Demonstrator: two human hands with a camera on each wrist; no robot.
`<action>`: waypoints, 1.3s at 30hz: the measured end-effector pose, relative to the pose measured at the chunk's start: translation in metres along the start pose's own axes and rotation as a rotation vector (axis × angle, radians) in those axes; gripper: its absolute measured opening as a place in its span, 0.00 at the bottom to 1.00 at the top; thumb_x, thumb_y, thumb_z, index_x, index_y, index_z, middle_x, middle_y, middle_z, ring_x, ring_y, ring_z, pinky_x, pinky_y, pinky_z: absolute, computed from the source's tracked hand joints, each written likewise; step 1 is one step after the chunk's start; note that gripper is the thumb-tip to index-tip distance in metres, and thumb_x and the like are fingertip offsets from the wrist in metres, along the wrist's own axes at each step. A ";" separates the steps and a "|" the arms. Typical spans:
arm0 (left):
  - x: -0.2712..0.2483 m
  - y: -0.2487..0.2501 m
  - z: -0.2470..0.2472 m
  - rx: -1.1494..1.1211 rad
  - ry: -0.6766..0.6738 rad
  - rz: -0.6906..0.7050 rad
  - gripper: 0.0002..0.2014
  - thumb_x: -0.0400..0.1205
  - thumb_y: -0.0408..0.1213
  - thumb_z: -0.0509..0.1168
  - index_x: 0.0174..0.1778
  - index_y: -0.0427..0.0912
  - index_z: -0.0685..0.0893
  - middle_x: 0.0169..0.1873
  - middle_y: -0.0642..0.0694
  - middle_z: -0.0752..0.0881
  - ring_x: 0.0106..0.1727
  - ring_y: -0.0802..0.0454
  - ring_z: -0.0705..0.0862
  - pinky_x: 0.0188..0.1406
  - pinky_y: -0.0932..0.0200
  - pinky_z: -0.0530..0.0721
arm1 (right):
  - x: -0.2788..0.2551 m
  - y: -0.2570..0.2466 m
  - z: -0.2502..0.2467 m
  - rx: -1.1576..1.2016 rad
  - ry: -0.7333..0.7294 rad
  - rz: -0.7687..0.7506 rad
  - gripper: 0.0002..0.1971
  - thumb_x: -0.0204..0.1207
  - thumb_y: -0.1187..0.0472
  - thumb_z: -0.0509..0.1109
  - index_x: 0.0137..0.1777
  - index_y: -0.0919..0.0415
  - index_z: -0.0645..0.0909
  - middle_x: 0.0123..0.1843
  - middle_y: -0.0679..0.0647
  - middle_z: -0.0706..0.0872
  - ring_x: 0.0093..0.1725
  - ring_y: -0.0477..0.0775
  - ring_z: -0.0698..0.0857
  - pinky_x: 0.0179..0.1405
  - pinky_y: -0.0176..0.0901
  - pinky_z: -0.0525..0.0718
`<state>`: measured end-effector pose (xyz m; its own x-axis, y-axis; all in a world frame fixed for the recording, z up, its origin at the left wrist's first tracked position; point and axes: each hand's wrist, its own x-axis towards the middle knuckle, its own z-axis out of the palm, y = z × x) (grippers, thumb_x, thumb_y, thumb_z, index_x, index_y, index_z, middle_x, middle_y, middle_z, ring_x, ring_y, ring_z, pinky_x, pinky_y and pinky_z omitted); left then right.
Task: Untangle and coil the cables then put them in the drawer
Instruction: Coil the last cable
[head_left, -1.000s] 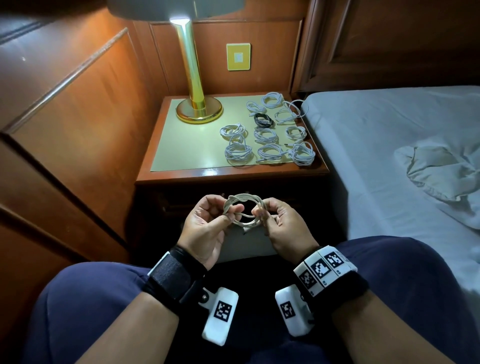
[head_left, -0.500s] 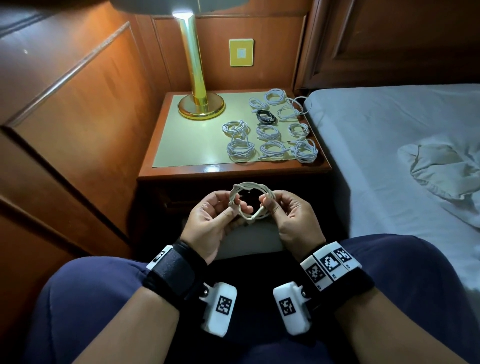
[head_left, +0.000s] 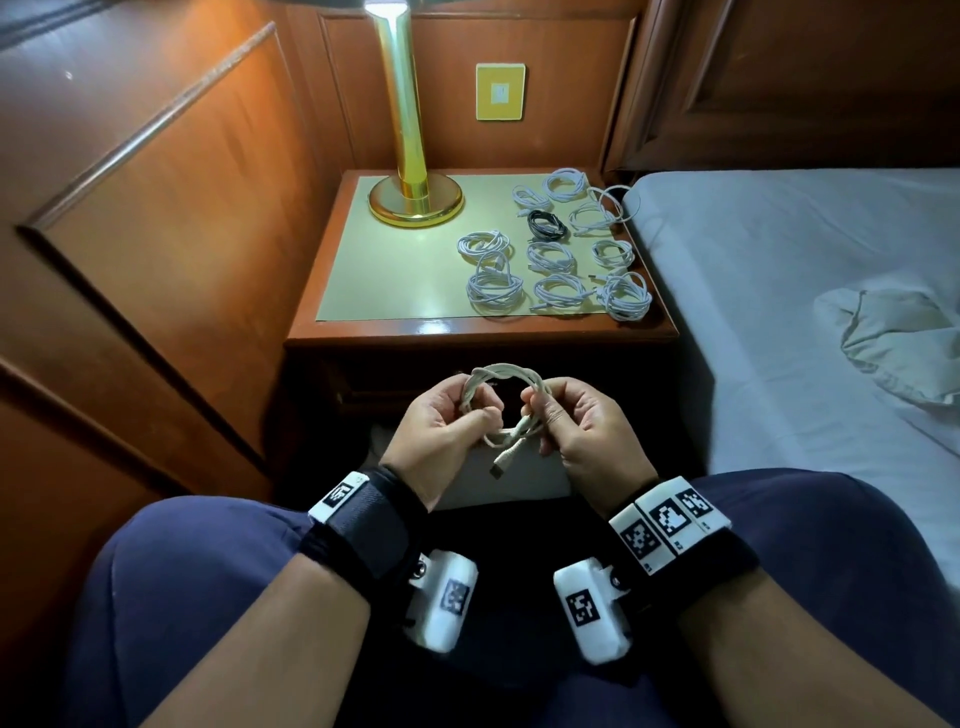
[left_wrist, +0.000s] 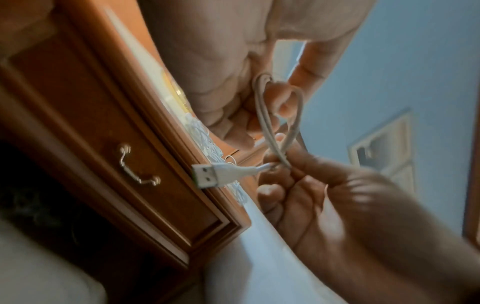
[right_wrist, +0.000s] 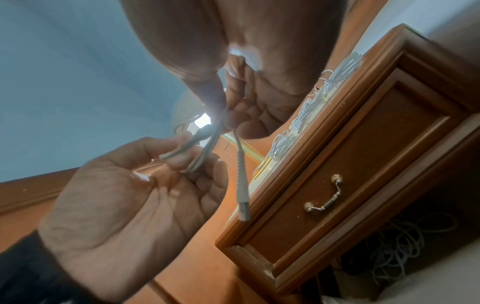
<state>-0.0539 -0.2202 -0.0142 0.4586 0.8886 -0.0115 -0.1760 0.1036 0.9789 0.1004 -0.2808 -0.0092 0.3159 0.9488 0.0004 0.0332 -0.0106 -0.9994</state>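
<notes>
A white cable (head_left: 503, 375) wound into a small coil is held above my lap, in front of the nightstand. My left hand (head_left: 475, 415) pinches the coil's left side and my right hand (head_left: 540, 415) grips its right side. The cable's USB plug (head_left: 501, 465) hangs free below the coil, and shows clearly in the left wrist view as the USB plug (left_wrist: 210, 174). The drawer (left_wrist: 145, 156) of the nightstand is closed, with a metal handle (right_wrist: 323, 195). Several coiled white cables (head_left: 493, 288) and one black coil (head_left: 545, 226) lie on the nightstand top.
A brass lamp (head_left: 413, 200) stands at the back of the nightstand (head_left: 395, 280). The bed (head_left: 779, 291) lies close on the right with a crumpled cloth (head_left: 893, 343). Wood panelling runs along the left. Loose cables (right_wrist: 402, 246) sit in the dark space under the drawer.
The plug end, earlier tucked by the coil, now hangs down between my hands. The coil has turned a little in my fingers. Both hands stay in front of the drawer.
</notes>
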 end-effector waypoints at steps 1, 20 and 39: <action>0.001 -0.002 -0.001 0.097 -0.004 0.035 0.03 0.72 0.30 0.68 0.38 0.40 0.83 0.32 0.46 0.81 0.36 0.49 0.78 0.40 0.58 0.80 | 0.002 -0.002 -0.002 -0.006 -0.004 -0.009 0.07 0.85 0.63 0.68 0.45 0.62 0.83 0.37 0.52 0.85 0.28 0.37 0.79 0.31 0.29 0.77; 0.152 0.023 -0.072 0.142 0.352 -0.140 0.05 0.79 0.28 0.74 0.46 0.32 0.83 0.34 0.38 0.86 0.28 0.51 0.86 0.32 0.60 0.88 | 0.166 -0.017 0.033 -0.350 -0.080 0.243 0.15 0.84 0.48 0.67 0.42 0.56 0.88 0.48 0.50 0.93 0.50 0.51 0.88 0.50 0.49 0.84; 0.190 0.022 -0.096 0.839 0.375 -0.114 0.07 0.80 0.45 0.72 0.46 0.46 0.85 0.42 0.49 0.87 0.42 0.46 0.88 0.47 0.50 0.87 | 0.194 -0.014 0.030 -0.473 -0.277 0.265 0.13 0.85 0.55 0.68 0.65 0.57 0.83 0.51 0.52 0.91 0.43 0.47 0.89 0.32 0.26 0.78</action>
<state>-0.0541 -0.0058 -0.0148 0.0962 0.9946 -0.0389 0.6082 -0.0279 0.7933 0.1330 -0.0871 0.0034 0.1144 0.9408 -0.3192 0.4251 -0.3368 -0.8401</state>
